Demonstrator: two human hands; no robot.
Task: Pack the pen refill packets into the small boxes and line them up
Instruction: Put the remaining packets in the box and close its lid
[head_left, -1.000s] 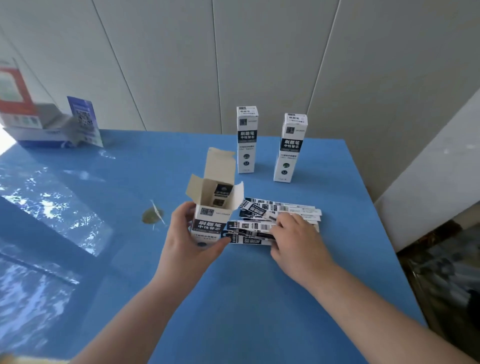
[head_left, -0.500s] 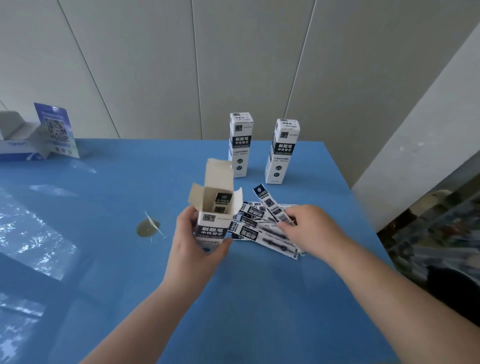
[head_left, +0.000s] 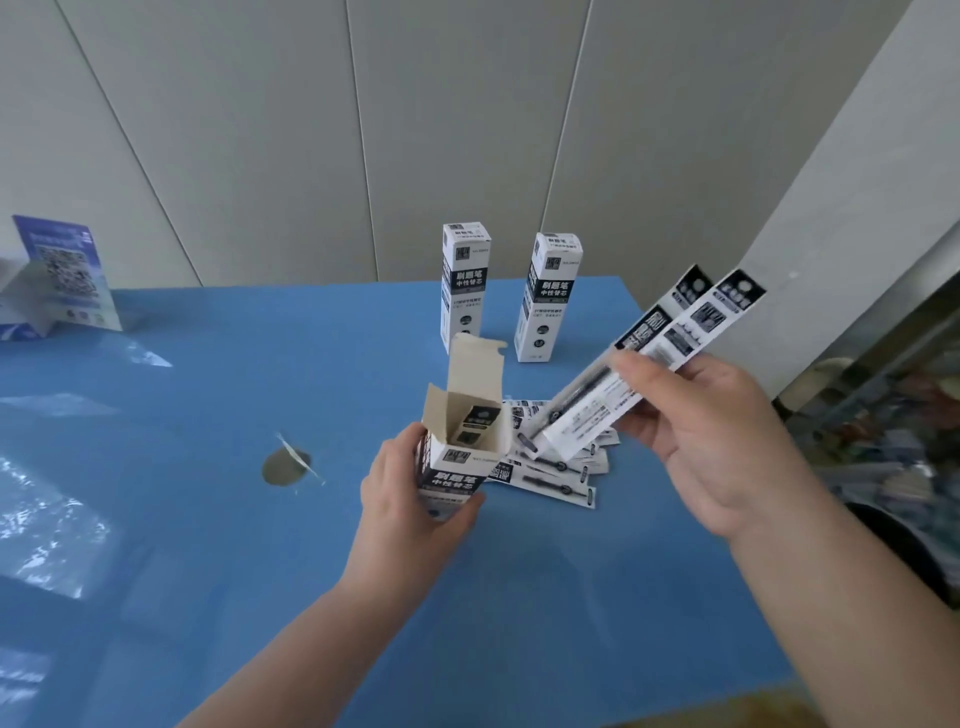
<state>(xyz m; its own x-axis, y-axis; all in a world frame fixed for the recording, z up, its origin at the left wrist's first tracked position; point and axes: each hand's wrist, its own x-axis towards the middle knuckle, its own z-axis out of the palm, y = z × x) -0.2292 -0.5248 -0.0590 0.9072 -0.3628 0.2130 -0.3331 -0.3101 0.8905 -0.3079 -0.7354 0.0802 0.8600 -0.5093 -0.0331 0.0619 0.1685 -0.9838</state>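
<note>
Above table (head_left: 519, 597) | right hand (head_left: 722, 441) pinches raised packets (head_left: 649, 358) | left hand (head_left: 410, 499) grips open box (head_left: 457, 441)

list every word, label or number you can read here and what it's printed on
"刷题笔" over "中性替芯": black band on the open white cardboard box held by the left hand.
Same two lines: left closed white box and right closed white box standing at the back.
White refill packets in the right hand: print too blurred to read.
Loose packets on the blue table: too small.
Blue QR-code card: text unreadable.
</note>
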